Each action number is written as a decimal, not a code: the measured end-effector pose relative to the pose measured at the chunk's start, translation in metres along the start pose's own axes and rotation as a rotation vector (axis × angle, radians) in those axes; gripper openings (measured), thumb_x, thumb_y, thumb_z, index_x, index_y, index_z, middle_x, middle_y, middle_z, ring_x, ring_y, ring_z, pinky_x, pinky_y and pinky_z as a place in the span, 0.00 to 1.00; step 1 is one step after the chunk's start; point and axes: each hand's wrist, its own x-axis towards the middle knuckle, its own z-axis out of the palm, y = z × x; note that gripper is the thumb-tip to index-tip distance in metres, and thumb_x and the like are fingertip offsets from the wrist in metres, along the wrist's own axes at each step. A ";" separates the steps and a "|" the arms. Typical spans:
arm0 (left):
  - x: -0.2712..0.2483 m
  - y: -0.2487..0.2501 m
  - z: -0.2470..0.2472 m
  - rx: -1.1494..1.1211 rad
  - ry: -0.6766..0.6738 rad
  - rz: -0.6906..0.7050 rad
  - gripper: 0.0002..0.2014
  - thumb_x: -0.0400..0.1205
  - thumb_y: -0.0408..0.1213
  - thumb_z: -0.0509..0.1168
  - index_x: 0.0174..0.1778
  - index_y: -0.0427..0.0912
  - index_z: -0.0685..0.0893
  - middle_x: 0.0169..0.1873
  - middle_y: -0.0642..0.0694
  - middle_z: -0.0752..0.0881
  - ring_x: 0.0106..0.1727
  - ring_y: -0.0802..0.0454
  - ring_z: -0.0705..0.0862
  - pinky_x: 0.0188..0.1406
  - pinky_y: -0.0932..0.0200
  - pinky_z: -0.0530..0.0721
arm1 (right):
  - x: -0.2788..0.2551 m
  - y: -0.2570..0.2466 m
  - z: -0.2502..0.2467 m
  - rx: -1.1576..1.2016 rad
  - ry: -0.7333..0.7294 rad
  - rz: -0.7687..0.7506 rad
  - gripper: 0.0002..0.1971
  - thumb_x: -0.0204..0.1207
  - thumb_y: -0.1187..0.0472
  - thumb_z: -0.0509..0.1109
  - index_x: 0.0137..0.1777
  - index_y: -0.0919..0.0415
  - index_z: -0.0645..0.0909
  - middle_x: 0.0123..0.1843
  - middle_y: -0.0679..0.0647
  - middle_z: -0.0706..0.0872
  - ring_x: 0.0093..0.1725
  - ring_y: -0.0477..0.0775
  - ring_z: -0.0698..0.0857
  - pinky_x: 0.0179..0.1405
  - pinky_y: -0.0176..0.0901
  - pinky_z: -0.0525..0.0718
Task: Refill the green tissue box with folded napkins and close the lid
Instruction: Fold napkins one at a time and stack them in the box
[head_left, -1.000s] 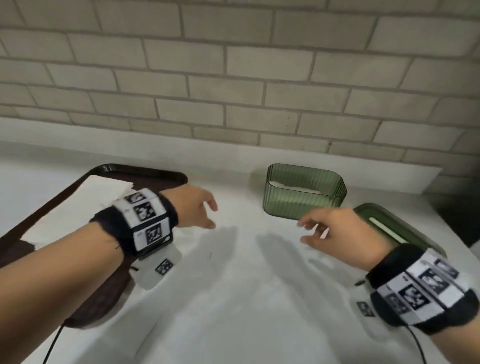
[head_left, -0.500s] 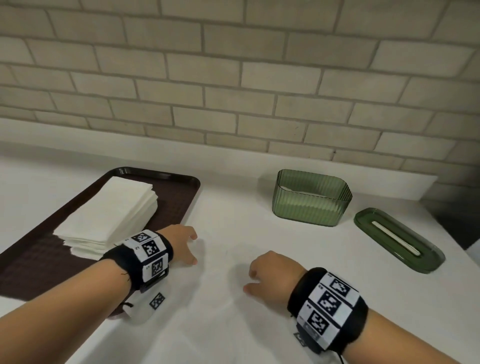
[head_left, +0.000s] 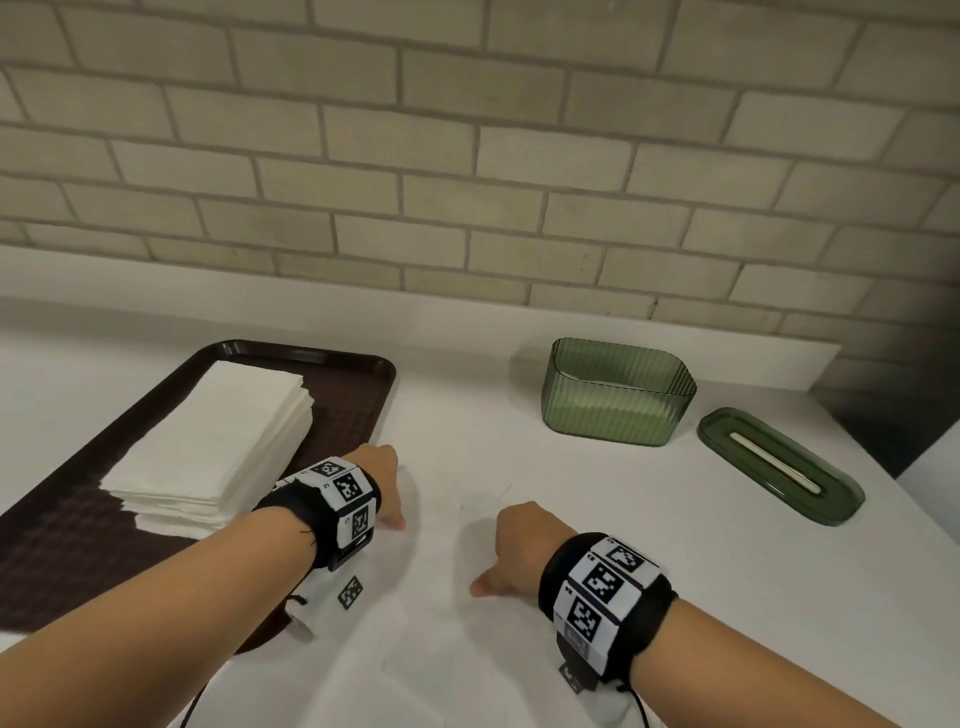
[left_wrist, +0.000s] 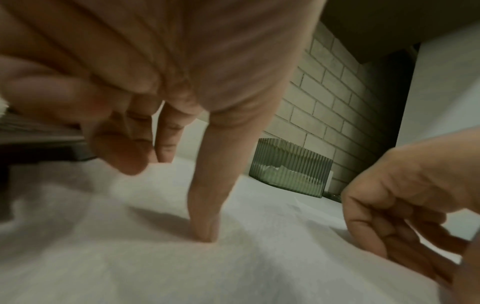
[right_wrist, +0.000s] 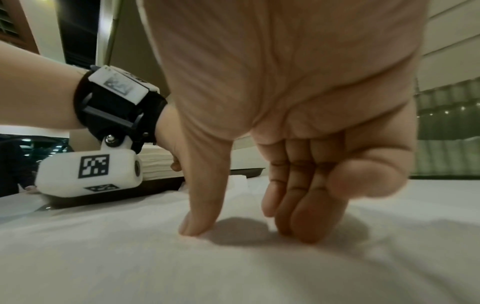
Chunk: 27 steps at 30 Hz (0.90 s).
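Note:
The green ribbed tissue box stands open at the back right, with some white paper low inside it. Its green lid lies flat on the counter to the right. A single white napkin lies spread on the counter in front of me. My left hand presses its straight thumb into that napkin, the other fingers loosely curled above it. A little to the right, my right hand touches the napkin with thumb and fingertips. Neither hand grips anything.
A dark brown tray on the left carries a tall stack of folded white napkins, just left of my left wrist. A brick wall runs behind the white counter. The counter drops off at the right, past the lid.
Both hands came down and back toward me, from in front of the box onto the napkin on the counter. Over the last half second they have barely moved.

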 end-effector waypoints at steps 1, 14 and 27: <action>0.001 0.000 0.000 0.003 -0.008 0.006 0.37 0.70 0.48 0.76 0.72 0.41 0.70 0.68 0.44 0.77 0.66 0.45 0.80 0.65 0.51 0.81 | 0.001 -0.001 0.001 0.014 0.007 0.003 0.29 0.68 0.44 0.76 0.63 0.63 0.78 0.59 0.55 0.84 0.57 0.56 0.84 0.54 0.44 0.83; -0.004 0.002 0.000 0.103 0.097 0.142 0.16 0.84 0.38 0.54 0.65 0.42 0.78 0.61 0.46 0.82 0.61 0.47 0.82 0.55 0.57 0.79 | -0.005 -0.006 0.005 0.210 0.104 0.048 0.24 0.65 0.54 0.80 0.55 0.57 0.71 0.52 0.52 0.77 0.47 0.52 0.77 0.38 0.38 0.77; -0.044 0.033 -0.063 -0.016 0.294 0.309 0.16 0.87 0.43 0.50 0.60 0.39 0.76 0.61 0.41 0.80 0.62 0.43 0.80 0.58 0.54 0.76 | -0.032 0.071 -0.039 0.740 0.218 -0.081 0.10 0.73 0.62 0.74 0.38 0.68 0.80 0.37 0.54 0.80 0.37 0.50 0.82 0.43 0.41 0.87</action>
